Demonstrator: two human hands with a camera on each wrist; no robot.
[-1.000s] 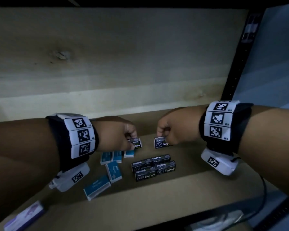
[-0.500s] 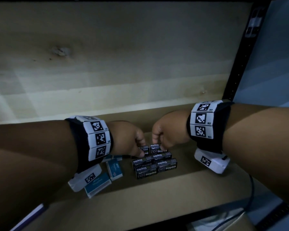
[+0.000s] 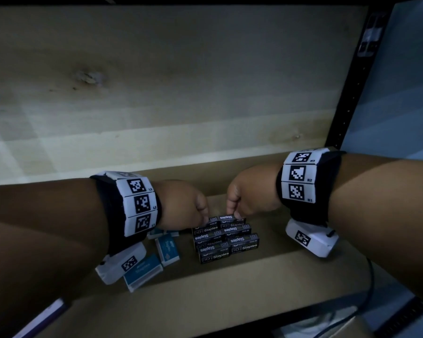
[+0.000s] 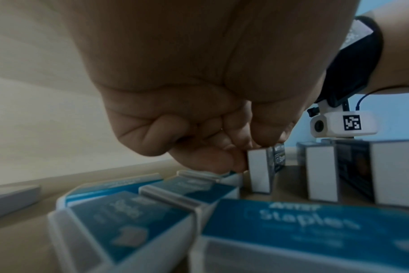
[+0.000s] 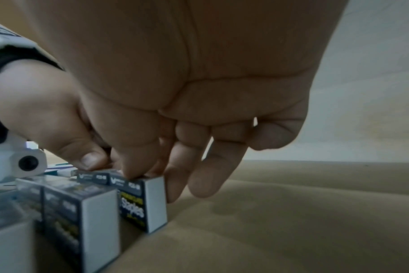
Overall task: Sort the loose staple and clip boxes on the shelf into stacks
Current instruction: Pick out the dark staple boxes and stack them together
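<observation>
Black staple boxes are sitting under both grips. The right hand [image 5: 199, 114] is pinching the rear right box [image 3: 230, 217] from above with curled fingers; the left hand [image 3: 181, 203] is pinching the rear left box [image 4: 260, 166] the same way. Both boxes are lying long axis left to right, end to end, directly behind the black block [image 3: 226, 242], each nearest its own hand. Blue boxes [image 3: 167, 250] are lying loose on the shelf [image 3: 230, 296], nearer the left hand.
</observation>
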